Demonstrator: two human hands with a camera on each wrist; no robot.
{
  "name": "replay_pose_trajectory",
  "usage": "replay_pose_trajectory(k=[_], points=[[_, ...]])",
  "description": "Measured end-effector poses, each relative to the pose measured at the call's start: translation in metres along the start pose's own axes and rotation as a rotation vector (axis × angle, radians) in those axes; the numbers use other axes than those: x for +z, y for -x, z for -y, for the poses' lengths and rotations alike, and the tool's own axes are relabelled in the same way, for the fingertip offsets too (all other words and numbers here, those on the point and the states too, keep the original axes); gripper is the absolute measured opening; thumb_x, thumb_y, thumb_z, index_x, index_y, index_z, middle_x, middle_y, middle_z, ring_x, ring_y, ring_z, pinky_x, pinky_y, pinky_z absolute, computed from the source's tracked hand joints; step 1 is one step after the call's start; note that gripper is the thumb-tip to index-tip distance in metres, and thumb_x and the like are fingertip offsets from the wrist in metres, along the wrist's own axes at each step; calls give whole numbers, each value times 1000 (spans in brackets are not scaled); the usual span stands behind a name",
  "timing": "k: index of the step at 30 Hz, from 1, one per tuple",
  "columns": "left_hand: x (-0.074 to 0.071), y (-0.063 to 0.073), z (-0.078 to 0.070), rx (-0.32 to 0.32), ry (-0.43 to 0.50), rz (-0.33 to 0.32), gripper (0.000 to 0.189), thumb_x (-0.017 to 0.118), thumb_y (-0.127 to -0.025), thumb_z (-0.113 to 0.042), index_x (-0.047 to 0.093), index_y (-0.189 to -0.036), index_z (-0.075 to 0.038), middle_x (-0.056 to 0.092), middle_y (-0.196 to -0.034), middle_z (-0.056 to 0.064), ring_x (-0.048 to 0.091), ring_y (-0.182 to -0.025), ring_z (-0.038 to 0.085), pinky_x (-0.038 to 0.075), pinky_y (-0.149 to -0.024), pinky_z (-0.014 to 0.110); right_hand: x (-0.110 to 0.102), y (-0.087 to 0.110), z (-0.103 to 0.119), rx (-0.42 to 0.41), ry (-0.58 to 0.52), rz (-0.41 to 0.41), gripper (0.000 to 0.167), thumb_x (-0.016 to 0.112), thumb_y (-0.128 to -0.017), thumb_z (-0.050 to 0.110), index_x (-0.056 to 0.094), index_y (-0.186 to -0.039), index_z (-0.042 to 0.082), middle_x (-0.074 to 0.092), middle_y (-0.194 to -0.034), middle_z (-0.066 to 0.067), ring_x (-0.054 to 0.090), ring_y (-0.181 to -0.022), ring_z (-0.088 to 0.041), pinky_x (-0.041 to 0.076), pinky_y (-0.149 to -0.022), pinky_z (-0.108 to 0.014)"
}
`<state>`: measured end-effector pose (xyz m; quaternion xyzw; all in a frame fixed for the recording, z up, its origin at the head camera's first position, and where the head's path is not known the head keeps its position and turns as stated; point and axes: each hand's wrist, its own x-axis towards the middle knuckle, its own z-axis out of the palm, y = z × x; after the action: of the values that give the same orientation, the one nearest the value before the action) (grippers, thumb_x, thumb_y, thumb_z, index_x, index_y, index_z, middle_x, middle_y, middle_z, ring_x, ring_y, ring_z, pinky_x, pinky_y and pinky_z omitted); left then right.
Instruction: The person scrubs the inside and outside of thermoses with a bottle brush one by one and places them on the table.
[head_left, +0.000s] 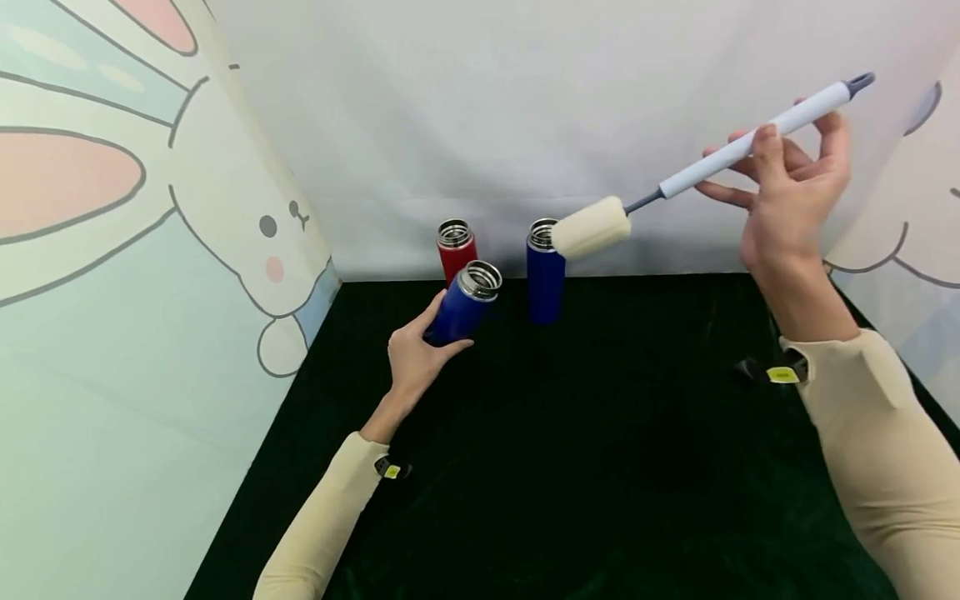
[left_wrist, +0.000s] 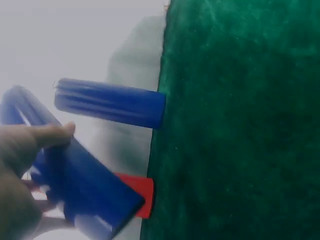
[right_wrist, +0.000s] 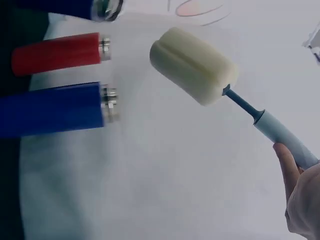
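My left hand point(head_left: 420, 354) grips a blue bottle point(head_left: 459, 312) with a bare steel neck, tilted so its uncapped mouth points up and to the right. In the left wrist view the thumb lies across the side of this bottle point(left_wrist: 90, 175). My right hand point(head_left: 798, 187) holds a sponge bottle brush by its pale blue handle point(head_left: 750, 146), raised at a slant. The cream sponge head point(head_left: 592, 227) points down and left, and in the head view it overlaps the rim of a second blue bottle point(head_left: 545, 287). In the right wrist view the sponge point(right_wrist: 195, 65) is apart from the bottles.
A red bottle point(head_left: 456, 250), uncapped, stands at the back of the dark green cloth-covered table point(head_left: 585, 467), partly behind the held bottle. The second blue bottle stands upright to its right. A white wall point(head_left: 600, 100) rises behind; a rabbit-printed panel point(head_left: 150, 333) borders the left side.
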<state>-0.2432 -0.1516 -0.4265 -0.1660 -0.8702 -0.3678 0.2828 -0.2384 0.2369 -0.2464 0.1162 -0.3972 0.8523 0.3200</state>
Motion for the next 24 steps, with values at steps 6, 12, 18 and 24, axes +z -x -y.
replay_pose_trajectory(k=[6, 12, 18, 24], points=[[0, -5, -7, -82, 280, 42, 86, 94, -73, -23, 55, -149, -23, 70, -131, 16, 70, -116, 35, 59, -91, 53, -18, 10, -25, 183, -49, 72, 41, 69, -93, 6, 51, -130, 9, 71, -95, -21, 77, -87, -36, 59, -68, -47], [3, -3, -22, -142, 330, 106, 86, 94, -73, -22, 54, -149, -22, 72, -125, 17, 72, -110, 36, 60, -89, 52, -24, 18, -43, 215, -18, 139, 41, 68, -95, 9, 48, -131, 9, 70, -99, -20, 77, -89, -33, 60, -70, -44], [7, -3, -21, -114, 173, 146, 84, 93, -74, -33, 56, -148, -26, 72, -128, 12, 71, -115, 29, 59, -93, 49, -12, 18, -42, 128, 53, 252, 45, 65, -96, 4, 46, -137, 8, 72, -98, -20, 77, -85, -32, 60, -67, -44], [7, -2, -19, -78, -30, 107, 83, 94, -71, -40, 59, -145, -25, 72, -129, 9, 72, -114, 29, 59, -93, 49, -3, 19, -41, 84, 107, 353, 43, 63, -96, -3, 45, -135, 5, 74, -98, -20, 78, -85, -31, 59, -63, -42]])
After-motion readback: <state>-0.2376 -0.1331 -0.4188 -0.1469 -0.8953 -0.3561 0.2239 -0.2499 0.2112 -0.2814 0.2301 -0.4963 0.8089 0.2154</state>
